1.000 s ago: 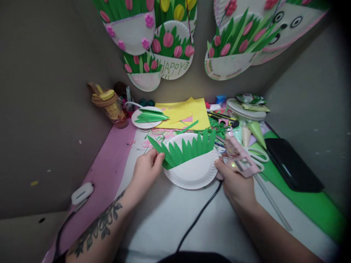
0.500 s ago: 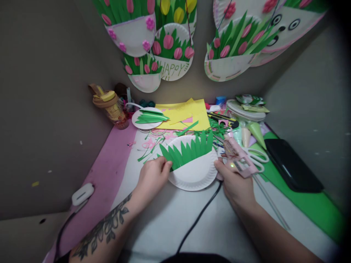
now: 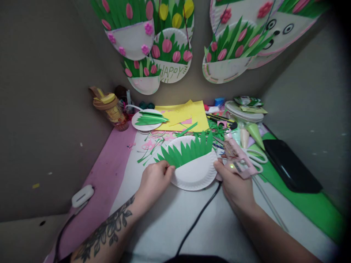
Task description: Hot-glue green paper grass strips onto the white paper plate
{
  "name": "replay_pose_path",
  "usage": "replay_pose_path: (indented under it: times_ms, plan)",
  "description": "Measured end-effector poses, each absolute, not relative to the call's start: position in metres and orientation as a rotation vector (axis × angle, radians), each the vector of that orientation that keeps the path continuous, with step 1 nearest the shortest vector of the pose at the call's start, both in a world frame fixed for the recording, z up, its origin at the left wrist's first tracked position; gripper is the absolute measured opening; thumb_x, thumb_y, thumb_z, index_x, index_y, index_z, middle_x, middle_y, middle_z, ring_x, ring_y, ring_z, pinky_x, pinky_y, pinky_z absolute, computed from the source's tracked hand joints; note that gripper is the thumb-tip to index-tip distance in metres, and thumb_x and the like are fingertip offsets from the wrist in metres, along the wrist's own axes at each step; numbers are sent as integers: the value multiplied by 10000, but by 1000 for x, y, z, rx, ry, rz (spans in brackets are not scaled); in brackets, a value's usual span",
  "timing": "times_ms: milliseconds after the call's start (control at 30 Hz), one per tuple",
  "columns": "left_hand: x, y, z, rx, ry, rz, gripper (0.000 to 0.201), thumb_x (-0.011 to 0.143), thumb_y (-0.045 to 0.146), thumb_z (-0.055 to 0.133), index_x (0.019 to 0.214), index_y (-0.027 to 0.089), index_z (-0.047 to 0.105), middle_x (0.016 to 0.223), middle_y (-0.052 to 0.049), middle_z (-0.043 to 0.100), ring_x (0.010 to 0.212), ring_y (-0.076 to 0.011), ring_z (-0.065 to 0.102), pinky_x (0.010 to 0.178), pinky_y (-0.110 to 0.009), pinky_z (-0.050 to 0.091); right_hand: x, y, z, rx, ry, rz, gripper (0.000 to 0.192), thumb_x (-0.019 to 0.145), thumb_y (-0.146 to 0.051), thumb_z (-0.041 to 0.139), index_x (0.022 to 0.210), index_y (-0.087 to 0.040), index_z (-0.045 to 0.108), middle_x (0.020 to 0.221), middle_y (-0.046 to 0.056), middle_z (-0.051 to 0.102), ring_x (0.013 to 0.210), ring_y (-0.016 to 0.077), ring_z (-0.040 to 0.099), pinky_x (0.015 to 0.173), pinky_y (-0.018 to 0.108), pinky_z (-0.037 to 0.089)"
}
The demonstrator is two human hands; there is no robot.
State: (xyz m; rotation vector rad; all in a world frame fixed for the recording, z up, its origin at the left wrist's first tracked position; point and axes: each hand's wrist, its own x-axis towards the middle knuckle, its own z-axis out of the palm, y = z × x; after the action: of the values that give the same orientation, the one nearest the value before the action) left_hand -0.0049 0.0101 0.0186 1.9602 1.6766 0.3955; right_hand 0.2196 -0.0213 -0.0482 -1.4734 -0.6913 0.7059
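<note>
- L hand [image 3: 155, 179]: fingers pinched shut on left edge of paper plate [image 3: 196, 174], right where green paper grass [image 3: 188, 151] tucks behind the half-plate pocket.
- Plate lies flat on white table [image 3: 175, 215], centre, between both hands; grass blades fan up past the pocket rim.
- R hand [image 3: 233, 184]: closed round pink glue gun [image 3: 237, 159], nozzle pointing away to the far side, thumb touching plate's right edge. Black cord [image 3: 199, 215] runs back toward body.
- Judgement: to do this well, press seam flat w/ fingertips along the rim, keep grass from sliding; hold plate still w/ R thumb.
- Keep nozzle off paper & skin while pressing.
- Nearby: scissors [image 3: 257, 160] just right of gun, yellow paper [image 3: 189, 117] behind, finished plates on wall [image 3: 55, 73].
</note>
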Motion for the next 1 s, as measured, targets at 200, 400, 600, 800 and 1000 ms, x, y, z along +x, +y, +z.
replay_pose_path:
  times_ms: [200,400,600,800,1000]
  plan:
    - [-8,14,18,1887,1665,592,190,819,333,540,756,198,657,524,45,520,522,-127,484,551,-244,319,219,-20,-42,-1454,-638,708,415,620,-336,790,996,-183,706,777,37,712,783,231,666,678,332,534]
    - [-10,14,17,1911,1660,675,218,847,316,508,741,191,653,535,42,537,507,-114,482,543,-237,333,219,-21,-45,-1480,-659,688,394,628,-347,782,975,-176,712,727,27,701,756,236,662,664,336,528]
    - [-20,21,19,2186,1746,1013,190,852,303,562,971,177,639,883,-56,626,830,-192,591,749,-308,447,218,-24,-41,-1502,-678,725,373,632,-351,789,955,-179,719,771,31,717,728,212,652,652,319,522]
    - [-29,35,11,2253,1570,1127,173,874,253,559,995,200,670,1017,-73,632,1002,-218,583,895,-369,449,217,-28,-45,-1570,-644,762,414,626,-406,799,966,-186,714,873,49,736,765,222,661,652,326,523]
    - [-28,34,15,2208,1487,1201,57,859,225,575,828,192,609,922,-50,655,942,-205,595,890,-369,433,215,-27,-41,-1569,-649,765,401,631,-396,799,959,-180,713,831,38,729,671,187,636,599,300,517]
